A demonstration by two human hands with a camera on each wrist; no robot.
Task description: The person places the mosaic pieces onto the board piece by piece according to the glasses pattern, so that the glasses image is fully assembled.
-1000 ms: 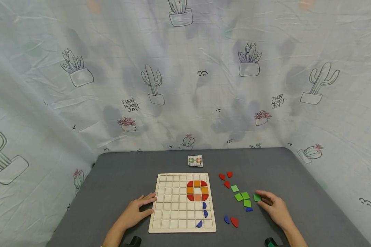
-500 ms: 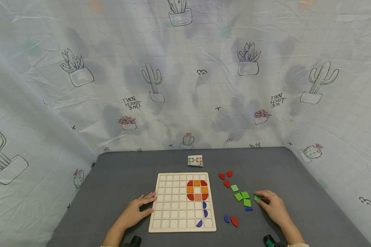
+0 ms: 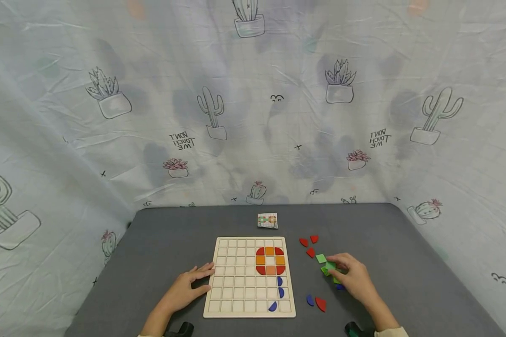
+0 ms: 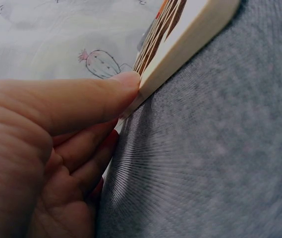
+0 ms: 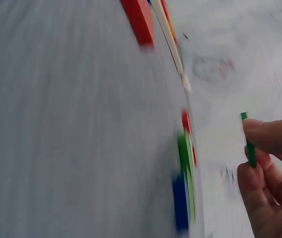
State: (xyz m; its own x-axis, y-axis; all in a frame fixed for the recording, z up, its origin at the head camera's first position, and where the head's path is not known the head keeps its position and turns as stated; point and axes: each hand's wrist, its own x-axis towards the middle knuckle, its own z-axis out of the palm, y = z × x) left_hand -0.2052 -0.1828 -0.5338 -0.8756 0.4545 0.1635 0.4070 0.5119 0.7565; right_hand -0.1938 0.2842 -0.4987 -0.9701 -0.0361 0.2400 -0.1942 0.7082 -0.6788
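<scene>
A light wooden grid board (image 3: 233,282) lies on the table. On its right side is a ring of orange squares (image 3: 280,260) and red quarter-circles (image 3: 280,270), with blue half-circles (image 3: 281,292) below. My left hand (image 3: 185,289) rests against the board's left edge, fingers extended; in the left wrist view the thumb (image 4: 98,96) touches that edge. My right hand (image 3: 356,278) pinches a green square tile (image 5: 251,153) between thumb and fingers, raised above the loose green tiles, which it partly hides.
Right of the board lie loose red quarter-circles (image 3: 320,304), a blue half-circle (image 3: 310,300), a partly hidden blue piece (image 3: 340,287) and a light green tile (image 3: 321,258). A small pattern card (image 3: 267,220) lies behind the board. A printed curtain (image 3: 253,117) hangs behind the table.
My right hand has lifted the green square tile from the right end of the green group and carried it left over the others. My left hand stays at the board.
</scene>
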